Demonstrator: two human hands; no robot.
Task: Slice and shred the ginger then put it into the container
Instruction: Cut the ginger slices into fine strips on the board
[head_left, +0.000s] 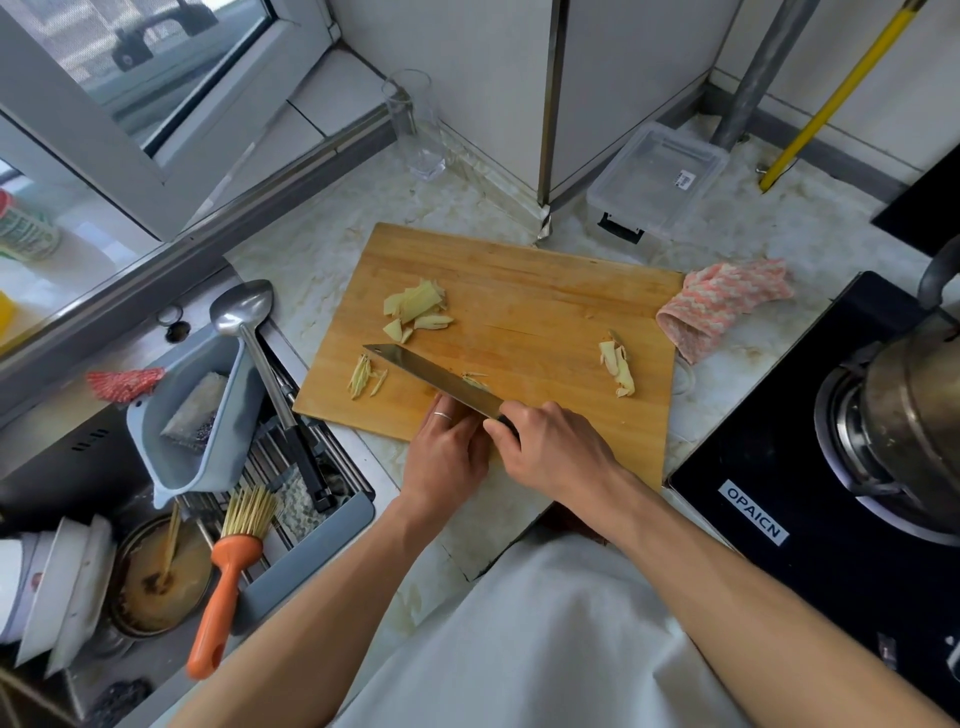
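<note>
I was shredding: my right hand (545, 441) gripped the knife (431, 382), my left hand (447, 441) pressed flat beside it. Next, the ginger slices (415, 309) needed cutting.

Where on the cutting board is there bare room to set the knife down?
The cutting board is bare along its far edge and in the middle, between the ginger slices and the peel scraps. The near left is crowded: shreds, knife, both hands.
</note>
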